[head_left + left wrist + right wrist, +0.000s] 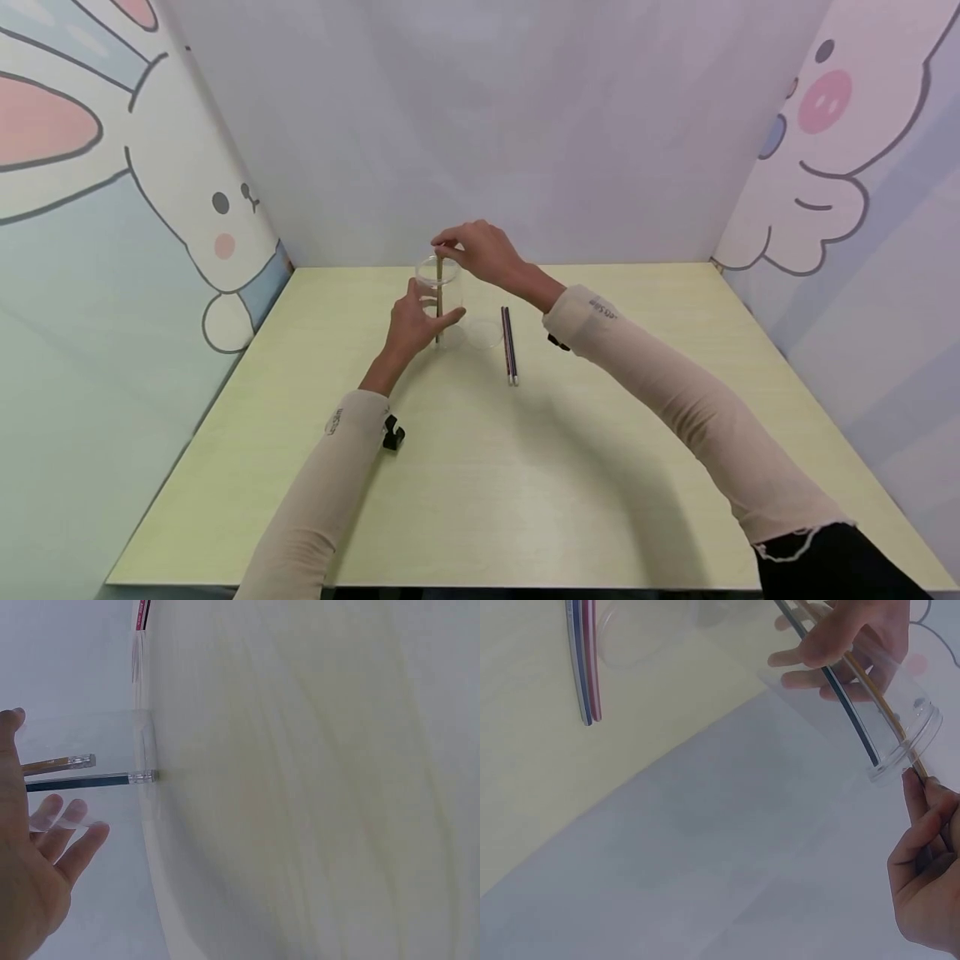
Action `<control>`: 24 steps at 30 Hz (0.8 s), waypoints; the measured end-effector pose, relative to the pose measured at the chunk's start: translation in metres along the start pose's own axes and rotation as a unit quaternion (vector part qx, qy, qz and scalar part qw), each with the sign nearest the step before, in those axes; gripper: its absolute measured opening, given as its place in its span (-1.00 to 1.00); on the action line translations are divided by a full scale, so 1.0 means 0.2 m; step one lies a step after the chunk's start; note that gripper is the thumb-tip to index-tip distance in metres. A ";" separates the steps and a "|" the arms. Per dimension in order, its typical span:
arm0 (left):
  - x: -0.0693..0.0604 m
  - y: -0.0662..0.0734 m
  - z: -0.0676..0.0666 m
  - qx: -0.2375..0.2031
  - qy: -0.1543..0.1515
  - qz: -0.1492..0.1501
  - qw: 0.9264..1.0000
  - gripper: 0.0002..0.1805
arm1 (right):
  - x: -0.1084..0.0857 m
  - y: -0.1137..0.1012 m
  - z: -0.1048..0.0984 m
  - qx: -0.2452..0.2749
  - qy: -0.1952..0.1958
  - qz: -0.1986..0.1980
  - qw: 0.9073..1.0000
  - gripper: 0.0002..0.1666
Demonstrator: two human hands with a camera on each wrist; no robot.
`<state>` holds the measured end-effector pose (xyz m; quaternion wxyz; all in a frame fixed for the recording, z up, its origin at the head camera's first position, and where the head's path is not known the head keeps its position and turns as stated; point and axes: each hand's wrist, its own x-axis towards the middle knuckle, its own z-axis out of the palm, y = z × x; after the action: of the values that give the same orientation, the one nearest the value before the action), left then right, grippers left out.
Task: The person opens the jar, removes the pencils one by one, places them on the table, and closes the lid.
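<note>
You have your left hand (pixel 412 321) wrapped round a clear jar (pixel 452 293), with the fingers bent about its wall and the thumb across the near side. The jar stands roughly upright over the table (pixel 420 500), a little above the middle of the head view, with its mouth facing up. Your right hand (pixel 483 250), at about 1 o'clock from the jar, pinches the top of a gold pencil (pixel 885 705) between thumb and fingertips, just above the rim. Most of that pencil is inside the jar; in the left wrist view its metal-banded end stops short of the base. Beside it in the jar you have a dark pencil (pixel 82 782), and its banded end reaches the base. In the right wrist view the dark pencil's other end lies near the rim, apart from your pinching fingers.

A clear lid (pixel 483 333) lies flat at about 4 o'clock from the jar, just beside its base. Slightly farther out in that direction, two striped pencils (pixel 510 346) lie side by side on the table. Your pale sleeves (pixel 315 492) come in from 7 and 4 o'clock. On the walls, a rabbit drawing (pixel 195 183) sits at 10 o'clock and a pig drawing (pixel 862 100) at 2 o'clock.
</note>
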<state>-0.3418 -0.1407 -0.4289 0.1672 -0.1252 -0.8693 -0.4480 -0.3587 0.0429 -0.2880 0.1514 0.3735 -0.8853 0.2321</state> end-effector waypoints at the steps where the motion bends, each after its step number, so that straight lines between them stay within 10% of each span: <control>1: 0.00 0.00 0.00 -0.001 0.001 0.001 1.000 -0.09 | 0.00 0.00 -0.01 0.001 0.002 -0.001 1.000 -0.69; 24: 0.01 -0.01 -0.02 0.004 -0.001 -0.010 1.000 -0.09 | 0.09 -0.04 -0.14 0.009 0.044 -0.017 0.999 -0.67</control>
<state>-0.3441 -0.1443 -0.4280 0.1624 -0.1157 -0.8725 -0.4461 -0.3612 0.0424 -0.2536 0.1913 0.3792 -0.8691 0.2534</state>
